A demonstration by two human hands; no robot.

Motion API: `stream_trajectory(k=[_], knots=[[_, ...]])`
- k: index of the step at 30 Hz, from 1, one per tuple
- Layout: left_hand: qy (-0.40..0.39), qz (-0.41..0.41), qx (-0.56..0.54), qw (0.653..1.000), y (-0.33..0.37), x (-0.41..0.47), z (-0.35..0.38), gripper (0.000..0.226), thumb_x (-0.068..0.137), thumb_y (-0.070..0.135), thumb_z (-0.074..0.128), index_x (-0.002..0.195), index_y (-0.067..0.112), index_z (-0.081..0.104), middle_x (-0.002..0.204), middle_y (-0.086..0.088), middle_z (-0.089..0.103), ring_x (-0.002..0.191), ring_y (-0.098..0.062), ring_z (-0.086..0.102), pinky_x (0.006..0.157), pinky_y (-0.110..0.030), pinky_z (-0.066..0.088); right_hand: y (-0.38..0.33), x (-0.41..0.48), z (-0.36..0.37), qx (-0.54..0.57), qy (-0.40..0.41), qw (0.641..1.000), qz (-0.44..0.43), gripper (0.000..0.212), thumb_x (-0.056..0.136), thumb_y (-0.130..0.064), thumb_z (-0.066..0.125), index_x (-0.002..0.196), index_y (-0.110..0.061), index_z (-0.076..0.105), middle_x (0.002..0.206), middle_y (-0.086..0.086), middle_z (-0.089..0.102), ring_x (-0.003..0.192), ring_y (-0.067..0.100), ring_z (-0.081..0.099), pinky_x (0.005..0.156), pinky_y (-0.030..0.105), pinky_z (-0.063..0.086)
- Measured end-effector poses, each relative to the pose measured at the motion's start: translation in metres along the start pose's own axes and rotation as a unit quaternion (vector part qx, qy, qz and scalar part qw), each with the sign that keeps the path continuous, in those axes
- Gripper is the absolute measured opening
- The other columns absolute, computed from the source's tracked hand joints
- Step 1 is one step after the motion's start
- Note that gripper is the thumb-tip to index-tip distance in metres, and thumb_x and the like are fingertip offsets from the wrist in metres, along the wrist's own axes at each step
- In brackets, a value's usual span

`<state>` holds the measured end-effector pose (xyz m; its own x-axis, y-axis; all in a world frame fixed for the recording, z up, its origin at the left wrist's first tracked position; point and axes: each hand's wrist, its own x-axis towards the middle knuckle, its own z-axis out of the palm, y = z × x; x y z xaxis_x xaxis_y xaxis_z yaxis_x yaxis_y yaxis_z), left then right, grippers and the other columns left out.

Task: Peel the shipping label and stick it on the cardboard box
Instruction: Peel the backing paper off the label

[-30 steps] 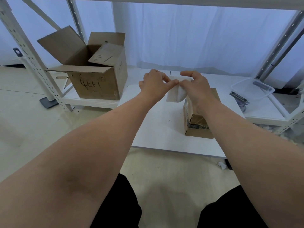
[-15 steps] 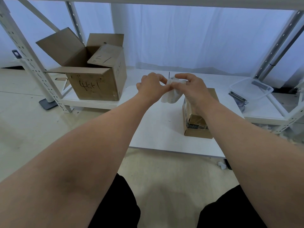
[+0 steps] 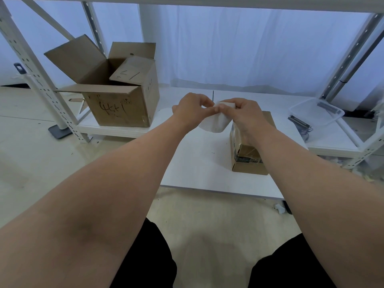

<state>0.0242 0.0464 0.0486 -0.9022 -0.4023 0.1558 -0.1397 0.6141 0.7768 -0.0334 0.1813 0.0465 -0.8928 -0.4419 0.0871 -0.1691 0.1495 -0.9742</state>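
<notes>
I hold a white shipping label [image 3: 215, 121] in the air above the white table [image 3: 199, 163]. My left hand [image 3: 190, 108] pinches its upper left edge and my right hand [image 3: 245, 113] pinches its upper right edge, fingertips almost touching. The label hangs curled below them. A small closed cardboard box [image 3: 246, 161] with tape on its near face stands on the table just under my right wrist, which hides most of its top.
A large open cardboard box [image 3: 116, 104] with black handwriting stands on the low shelf at the left. A clear plastic tray [image 3: 315, 111] and dark small items [image 3: 300, 124] lie at the right. White rack uprights [image 3: 39, 75] frame both sides; a curtain hangs behind.
Both hands have stayed together on the label with small shifts; the label now hangs lower and more curled between them. The small box has not moved.
</notes>
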Motion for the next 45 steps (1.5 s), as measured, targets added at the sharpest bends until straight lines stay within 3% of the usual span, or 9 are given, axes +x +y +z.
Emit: stream_trajectory(k=[3, 6, 10, 14, 25, 29, 35, 45], knots=[[-0.007, -0.011, -0.020, 1.000, 0.0000, -0.0006, 0.0000, 0.019, 0.070, 0.047, 0.068, 0.075, 0.029, 0.065, 0.081, 0.012, 0.067, 0.089, -0.015, 0.063, 0.096, -0.050, 0.046, -0.0006, 0.0003, 0.0004, -0.003, 0.004, 1.000, 0.004, 0.015, 0.088, -0.015, 0.063, 0.101, -0.009, 0.068, 0.109, 0.009, 0.065, 0.097, 0.018, 0.059, 0.081, 0.025, 0.049], [-0.009, -0.017, -0.049, 0.999, -0.0010, 0.0000, 0.0005, 0.018, 0.076, 0.038, 0.070, 0.082, 0.022, 0.065, 0.090, 0.001, 0.070, 0.093, -0.019, 0.065, 0.092, -0.042, 0.051, -0.0009, 0.0003, 0.0010, -0.003, 0.000, 1.000, 0.008, 0.012, 0.089, -0.014, 0.062, 0.098, -0.011, 0.068, 0.110, 0.010, 0.066, 0.100, 0.021, 0.061, 0.087, 0.032, 0.050], [-0.009, -0.020, -0.092, 0.996, -0.0003, 0.0003, -0.0009, 0.012, 0.085, 0.021, 0.065, 0.093, 0.013, 0.061, 0.090, -0.005, 0.065, 0.076, -0.014, 0.058, 0.067, -0.025, 0.046, -0.0009, 0.0009, 0.0027, -0.009, -0.005, 1.000, 0.014, 0.016, 0.090, -0.015, 0.060, 0.103, -0.011, 0.068, 0.109, 0.006, 0.065, 0.101, 0.020, 0.060, 0.088, 0.031, 0.050], [0.003, -0.032, -0.101, 0.994, -0.0012, 0.0010, -0.0032, 0.007, 0.086, 0.016, 0.062, 0.092, 0.013, 0.059, 0.080, -0.002, 0.063, 0.060, -0.009, 0.049, 0.054, -0.020, 0.036, -0.0001, 0.0027, 0.0017, -0.005, 0.007, 1.000, 0.027, 0.013, 0.091, -0.015, 0.059, 0.101, -0.013, 0.067, 0.107, 0.003, 0.064, 0.102, 0.020, 0.059, 0.094, 0.035, 0.050], [-0.011, -0.032, -0.119, 0.992, -0.0031, 0.0017, -0.0051, 0.009, 0.086, 0.008, 0.053, 0.090, 0.012, 0.060, 0.078, -0.008, 0.060, 0.059, -0.015, 0.043, 0.055, -0.022, 0.033, -0.0009, 0.0048, 0.0043, 0.006, -0.003, 0.999, 0.051, 0.022, 0.085, -0.014, 0.060, 0.106, -0.014, 0.067, 0.108, 0.002, 0.065, 0.101, 0.016, 0.059, 0.091, 0.030, 0.049], [-0.017, -0.026, -0.136, 0.990, -0.0031, 0.0023, -0.0051, 0.011, 0.086, 0.009, 0.054, 0.084, 0.019, 0.058, 0.085, -0.011, 0.062, 0.074, -0.019, 0.050, 0.062, -0.025, 0.036, -0.0001, 0.0040, 0.0034, 0.002, -0.001, 0.999, 0.035, 0.028, 0.083, -0.018, 0.067, 0.110, -0.011, 0.066, 0.114, 0.006, 0.065, 0.103, 0.018, 0.061, 0.088, 0.029, 0.051], [-0.021, -0.020, -0.157, 0.987, -0.0009, 0.0023, -0.0048, 0.014, 0.086, 0.017, 0.064, 0.098, 0.012, 0.057, 0.083, -0.003, 0.063, 0.074, -0.013, 0.054, 0.064, -0.021, 0.041, -0.0031, 0.0016, 0.0025, -0.014, 0.019, 0.999, 0.028, 0.024, 0.086, -0.012, 0.062, 0.109, -0.011, 0.067, 0.108, 0.003, 0.062, 0.094, 0.016, 0.057, 0.075, 0.024, 0.048], [0.008, -0.022, -0.150, 0.988, -0.0018, 0.0037, -0.0058, 0.017, 0.085, 0.021, 0.068, 0.095, 0.013, 0.056, 0.071, 0.006, 0.052, 0.063, -0.006, 0.049, 0.054, -0.015, 0.037, -0.0046, 0.0009, 0.0023, 0.005, 0.026, 0.999, 0.033, 0.026, 0.084, -0.007, 0.062, 0.109, -0.013, 0.067, 0.110, 0.004, 0.062, 0.098, 0.017, 0.059, 0.090, 0.034, 0.051]])
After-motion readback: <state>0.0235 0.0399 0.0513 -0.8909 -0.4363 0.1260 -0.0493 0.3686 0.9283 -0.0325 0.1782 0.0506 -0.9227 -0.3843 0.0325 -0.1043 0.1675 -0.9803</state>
